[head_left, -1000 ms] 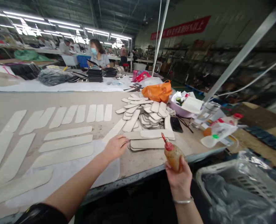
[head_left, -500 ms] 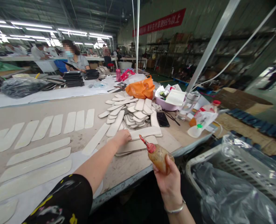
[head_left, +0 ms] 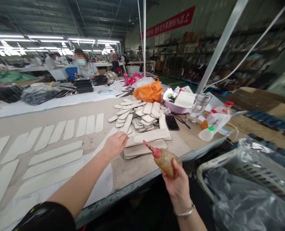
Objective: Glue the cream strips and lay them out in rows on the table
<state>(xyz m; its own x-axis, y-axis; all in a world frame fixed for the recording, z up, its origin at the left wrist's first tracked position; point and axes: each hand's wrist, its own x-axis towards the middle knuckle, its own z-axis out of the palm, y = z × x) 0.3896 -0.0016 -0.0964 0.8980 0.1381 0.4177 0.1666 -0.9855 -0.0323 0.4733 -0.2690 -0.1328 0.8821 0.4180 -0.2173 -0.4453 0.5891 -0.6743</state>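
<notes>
My left hand (head_left: pixel 115 145) is over the table with thumb and fingers pressed together, at the left end of a long pale strip (head_left: pixel 151 136). Whether anything is pinched in the fingertips is hidden. In my right hand (head_left: pixel 178 186) is a squeeze bottle (head_left: pixel 168 162) of amber-brown stuff, probably glue, tilted with its red-coated nozzle pointing up and left toward that strip. More pale strips (head_left: pixel 144 148) lie stacked just beneath it. Behind them is a heap of rounded pale pieces (head_left: pixel 142 117). Single pieces (head_left: pixel 70 129) and long strips (head_left: pixel 56 152) lie spread out at the left.
A phone (head_left: pixel 172 123), an orange bag (head_left: pixel 148 92), a lilac basin (head_left: pixel 178 108) and a clear bottle (head_left: pixel 199 109) stand beyond the heap. A plastic crate (head_left: pixel 229 160) with grey plastic stands right of the table edge. A person (head_left: pixel 86 67) works across the table.
My left hand has moved left and a little back from the strip. My right hand still holds the bottle in much the same pose. The view has turned slightly left.
</notes>
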